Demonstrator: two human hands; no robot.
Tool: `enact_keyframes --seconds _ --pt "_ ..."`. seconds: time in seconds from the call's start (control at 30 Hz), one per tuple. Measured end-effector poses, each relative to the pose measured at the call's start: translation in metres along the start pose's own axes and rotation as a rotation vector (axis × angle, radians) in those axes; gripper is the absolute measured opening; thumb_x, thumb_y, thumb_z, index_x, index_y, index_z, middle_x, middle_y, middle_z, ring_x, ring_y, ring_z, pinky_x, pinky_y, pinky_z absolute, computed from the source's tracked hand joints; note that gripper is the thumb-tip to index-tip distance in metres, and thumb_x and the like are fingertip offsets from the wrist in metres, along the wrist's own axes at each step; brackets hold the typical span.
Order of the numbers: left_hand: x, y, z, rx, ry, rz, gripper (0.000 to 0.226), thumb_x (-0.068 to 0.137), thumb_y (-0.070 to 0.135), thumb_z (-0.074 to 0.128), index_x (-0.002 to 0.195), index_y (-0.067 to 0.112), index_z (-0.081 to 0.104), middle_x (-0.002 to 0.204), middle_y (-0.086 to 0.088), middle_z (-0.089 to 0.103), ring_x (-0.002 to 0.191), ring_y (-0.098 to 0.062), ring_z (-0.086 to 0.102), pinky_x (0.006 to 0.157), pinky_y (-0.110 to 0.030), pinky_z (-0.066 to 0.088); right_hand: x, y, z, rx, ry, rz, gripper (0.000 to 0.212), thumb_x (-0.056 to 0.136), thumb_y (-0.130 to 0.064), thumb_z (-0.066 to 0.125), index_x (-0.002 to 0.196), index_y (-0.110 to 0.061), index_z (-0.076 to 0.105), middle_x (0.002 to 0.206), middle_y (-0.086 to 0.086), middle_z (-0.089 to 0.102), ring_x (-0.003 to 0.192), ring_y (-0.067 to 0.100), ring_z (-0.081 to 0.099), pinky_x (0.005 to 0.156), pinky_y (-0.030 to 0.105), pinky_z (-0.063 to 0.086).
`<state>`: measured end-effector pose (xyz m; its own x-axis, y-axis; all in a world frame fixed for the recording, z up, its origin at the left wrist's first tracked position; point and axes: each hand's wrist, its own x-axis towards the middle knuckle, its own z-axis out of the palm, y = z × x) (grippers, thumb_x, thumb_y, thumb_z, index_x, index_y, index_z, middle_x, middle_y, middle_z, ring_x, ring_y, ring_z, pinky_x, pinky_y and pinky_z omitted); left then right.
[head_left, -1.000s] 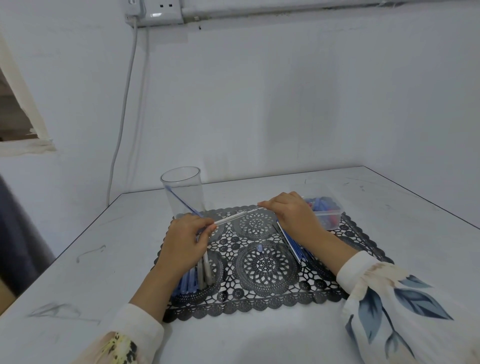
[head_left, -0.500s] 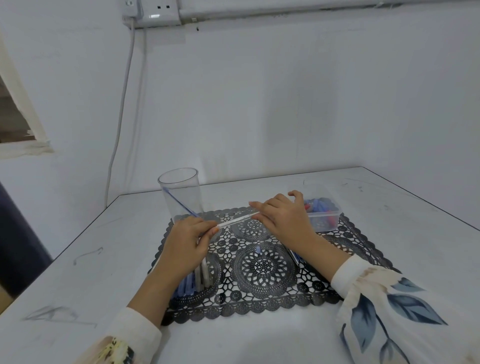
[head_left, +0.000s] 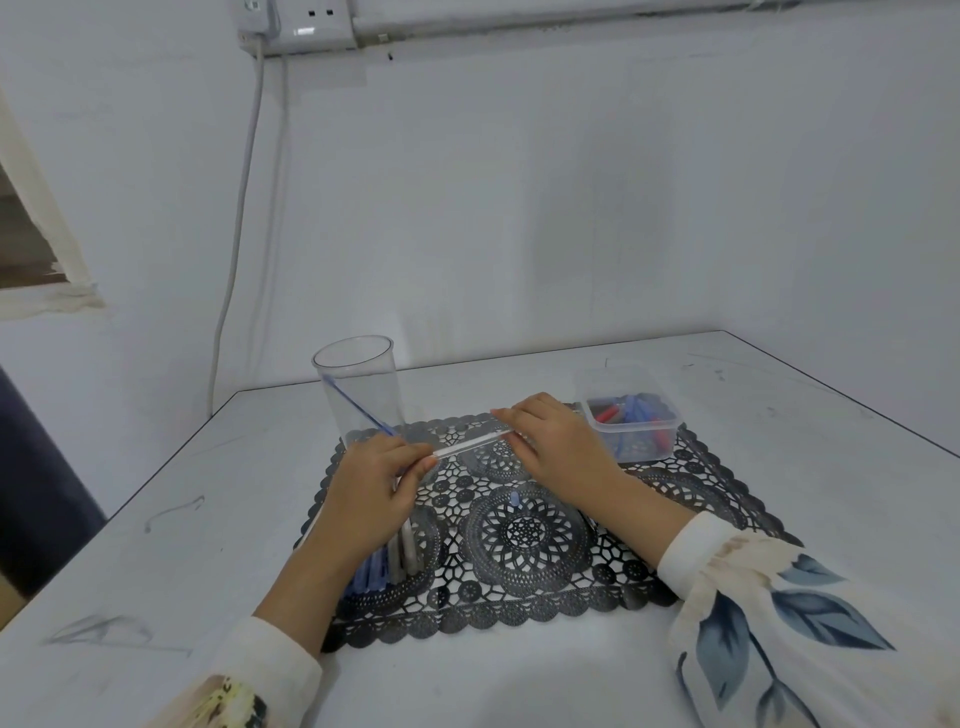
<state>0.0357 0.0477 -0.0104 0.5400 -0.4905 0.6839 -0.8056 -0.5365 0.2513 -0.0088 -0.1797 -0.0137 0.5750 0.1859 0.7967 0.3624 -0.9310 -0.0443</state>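
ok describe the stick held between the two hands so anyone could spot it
Start at the black lace mat on the white table. Above its far half, the left hand and right hand hold a thin whitish tube by its ends. Unlike the pens lying under the left hand, it is raised, slanted and alone.

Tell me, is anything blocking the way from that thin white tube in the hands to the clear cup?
Nothing visible. The left hand and right hand pinch the white tube just in front of the clear cup, which holds only one slanted blue refill.
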Motion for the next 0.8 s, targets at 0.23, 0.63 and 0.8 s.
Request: enact_keyframes --seconds 0.23,0.63,0.8 --pt "0.000 0.000 0.001 0.012 -0.002 0.008 0.044 0.087 0.043 0.041 0.096 0.015 0.074 0.074 0.008 0.066 0.070 -0.011 0.054 0.066 -0.035 0.046 0.001 -0.012 -0.001 0.056 -0.042 -0.012 0.041 0.074 0.005 0.065 0.114 -0.008 0.065 0.096 0.007 0.067 0.089 0.022 0.061 0.076 0.032 0.051" --pt "0.000 -0.007 0.001 0.044 0.030 -0.063 0.028 0.085 0.031 0.054 0.094 0.015 0.074 0.076 0.006 0.067 0.072 -0.015 0.057 0.069 -0.041 0.051 0.001 0.002 -0.004 -0.155 0.043 0.206 0.018 0.066 -0.017 0.082 0.082 -0.014 0.075 0.076 0.001 0.066 0.071 0.021 0.063 0.061 0.033 0.050" --pt "0.000 -0.007 0.001 0.034 0.019 -0.058 0.043 0.086 0.044 0.042 0.095 0.016 0.074 0.076 0.008 0.066 0.072 -0.015 0.056 0.067 -0.042 0.050 0.002 -0.002 -0.002 -0.132 0.031 0.126 0.020 0.062 -0.008 0.085 0.080 -0.014 0.075 0.072 0.000 0.067 0.066 0.020 0.063 0.056 0.031 0.049"
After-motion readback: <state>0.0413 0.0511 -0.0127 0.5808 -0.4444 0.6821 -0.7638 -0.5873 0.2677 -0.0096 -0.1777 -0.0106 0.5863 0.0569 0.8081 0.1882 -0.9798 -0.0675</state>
